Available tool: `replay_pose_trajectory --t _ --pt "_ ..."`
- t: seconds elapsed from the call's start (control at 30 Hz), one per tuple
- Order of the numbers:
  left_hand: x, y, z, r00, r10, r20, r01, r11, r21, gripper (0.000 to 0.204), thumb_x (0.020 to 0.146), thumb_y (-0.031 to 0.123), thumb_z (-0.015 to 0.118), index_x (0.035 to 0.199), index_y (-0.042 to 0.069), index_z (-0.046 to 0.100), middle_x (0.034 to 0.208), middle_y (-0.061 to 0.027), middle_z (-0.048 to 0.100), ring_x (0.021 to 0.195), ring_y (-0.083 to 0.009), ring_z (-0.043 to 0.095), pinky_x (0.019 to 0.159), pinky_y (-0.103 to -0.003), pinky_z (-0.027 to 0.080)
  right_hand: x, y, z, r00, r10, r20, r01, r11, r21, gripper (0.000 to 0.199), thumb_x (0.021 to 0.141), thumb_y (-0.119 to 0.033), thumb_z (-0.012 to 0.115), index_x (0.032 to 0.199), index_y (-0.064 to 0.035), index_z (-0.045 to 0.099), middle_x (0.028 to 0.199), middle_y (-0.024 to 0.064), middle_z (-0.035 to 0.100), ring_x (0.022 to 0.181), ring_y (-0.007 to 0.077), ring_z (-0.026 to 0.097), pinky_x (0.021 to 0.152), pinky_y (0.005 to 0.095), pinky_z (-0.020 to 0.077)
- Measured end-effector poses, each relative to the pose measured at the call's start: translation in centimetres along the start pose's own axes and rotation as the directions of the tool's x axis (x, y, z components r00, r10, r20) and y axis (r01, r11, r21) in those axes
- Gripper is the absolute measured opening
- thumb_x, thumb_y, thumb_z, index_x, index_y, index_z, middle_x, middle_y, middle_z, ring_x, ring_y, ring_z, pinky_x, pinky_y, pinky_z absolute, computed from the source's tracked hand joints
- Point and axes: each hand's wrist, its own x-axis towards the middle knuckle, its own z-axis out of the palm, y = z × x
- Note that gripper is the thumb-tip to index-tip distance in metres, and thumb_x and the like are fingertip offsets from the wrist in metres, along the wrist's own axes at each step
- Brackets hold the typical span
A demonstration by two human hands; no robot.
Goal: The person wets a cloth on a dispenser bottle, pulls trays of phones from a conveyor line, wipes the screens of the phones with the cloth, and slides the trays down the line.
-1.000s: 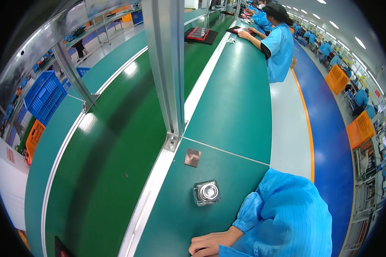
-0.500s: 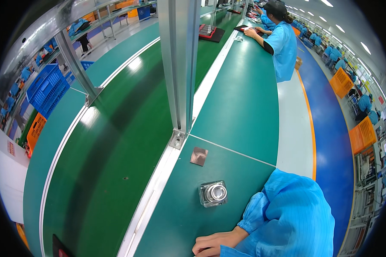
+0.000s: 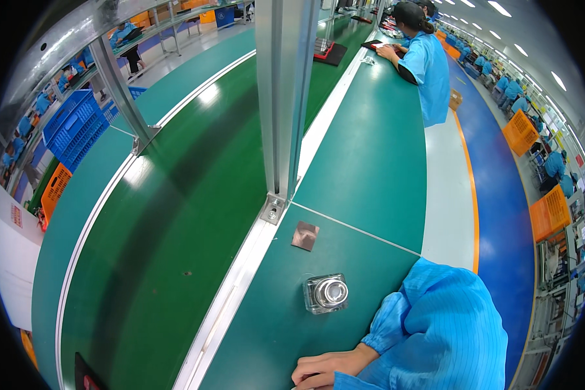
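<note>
My right hand point(image 3: 331, 368) rests low over the green tabletop point(image 3: 266, 318) at the lower edge, its fingers bent and drawn together. A thin pale edge shows at the fingertips; what it belongs to is cut off by the frame. A blue sleeve point(image 3: 455, 318) covers that arm, and another sleeve fold overlaps the wrist side. My left hand is out of the picture. Just beyond my right hand stands a small clear glass jar with a round silver metal top point(image 3: 331, 292), touched by nothing. Farther off, a small square coppery-brown sheet point(image 3: 305, 236) lies flat near the metal rail.
A metal post point(image 3: 283, 104) rises from the white rail point(image 3: 231, 292) left of the jar. Beyond runs a dark green conveyor belt point(image 3: 169, 260), with a black-and-red item point(image 3: 84, 376) near me. A co-worker in blue point(image 3: 426, 71) works farther along the table. Blue crates point(image 3: 78, 130) stand left.
The view has shifted slightly, so the post and co-worker appear a little farther right. My right hand, the jar and the coppery sheet keep their places on the table.
</note>
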Motion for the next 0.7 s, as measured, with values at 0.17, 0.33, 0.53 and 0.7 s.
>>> replay_pose_trajectory --t 0.17,0.33,0.53,0.7 --pt "0.5 -0.6 -0.2 1.0 0.024 -0.017 -0.024 0.999 0.047 0.051 0.097 0.027 0.049 0.144 0.009 0.041 0.145 -0.0129 0.043 0.132 -0.0314 0.041 0.11 -0.043 0.036 -0.3 0.3 0.0 1.0 0.025 0.018 -0.025 1.0 0.001 0.018 0.098 -0.013 0.057 0.109 0.0007 0.059 0.108 0.0159 0.055 0.095 0.0327 0.056 0.08 0.0397 0.0469" --pt "1.2 -1.2 -0.5 0.999 0.043 -0.029 -0.04 0.995 0.092 0.05 0.097 0.027 0.049 0.143 0.009 0.041 0.144 -0.0127 0.043 0.131 -0.031 0.042 0.109 -0.042 0.036 -0.5 0.6 0.3 0.994 0.105 0.041 -0.106 0.994 0.017 0.018 0.099 -0.014 0.056 0.11 0.0002 0.058 0.108 0.0158 0.055 0.096 0.0324 0.055 0.081 0.0401 0.0468" --pt "2.2 -2.2 -0.5 0.995 0.081 -0.057 -0.073 0.987 0.144 0.049 0.098 0.027 0.048 0.143 0.008 0.042 0.143 -0.0126 0.044 0.13 -0.0304 0.043 0.109 -0.041 0.037 -0.3 0.2 -0.2 0.998 0.059 0.025 -0.059 0.998 0.012 0.019 0.098 -0.013 0.056 0.11 0.0005 0.059 0.108 0.016 0.055 0.096 0.0325 0.055 0.081 0.0401 0.0468" --pt "3.1 -2.7 -0.6 0.992 0.103 -0.079 -0.087 0.978 0.19 0.048 0.098 0.028 0.048 0.142 0.008 0.042 0.142 -0.0124 0.045 0.13 -0.03 0.044 0.109 -0.041 0.037 -0.4 0.0 -0.4 0.997 0.068 0.039 -0.068 0.998 0.002 0.019 0.097 -0.012 0.057 0.111 0.0009 0.06 0.108 0.0163 0.054 0.096 0.0327 0.056 0.081 0.0396 0.0471"
